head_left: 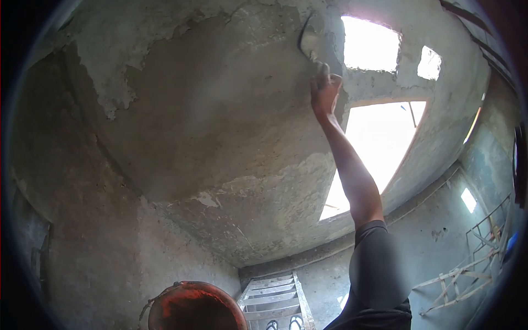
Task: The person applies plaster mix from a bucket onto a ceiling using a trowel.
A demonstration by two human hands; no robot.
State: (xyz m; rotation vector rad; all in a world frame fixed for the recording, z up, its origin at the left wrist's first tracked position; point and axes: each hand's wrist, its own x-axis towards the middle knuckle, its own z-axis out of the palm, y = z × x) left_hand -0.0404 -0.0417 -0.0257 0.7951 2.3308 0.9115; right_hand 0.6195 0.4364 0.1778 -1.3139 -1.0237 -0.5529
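Note:
My right hand [325, 91] is raised high, its fingers closed round the handle of a trowel [310, 45]. The trowel's blade lies against the upper part of the plastered wall [220, 93], just left of a square opening. Darker, wet-looking plaster covers much of the wall here, with ragged edges against older, paler patches. My left hand is out of view. Low in the picture, an orange-red bucket [226, 301] stands close to me; what it holds is too dark to make out.
A ladder [303, 300] stands below, with feet in sandals [296, 322] near it. Bright window openings [371, 44] pierce the wall, a larger one [379, 143] beside my forearm. A metal frame or second ladder [456, 275] leans at the lower right.

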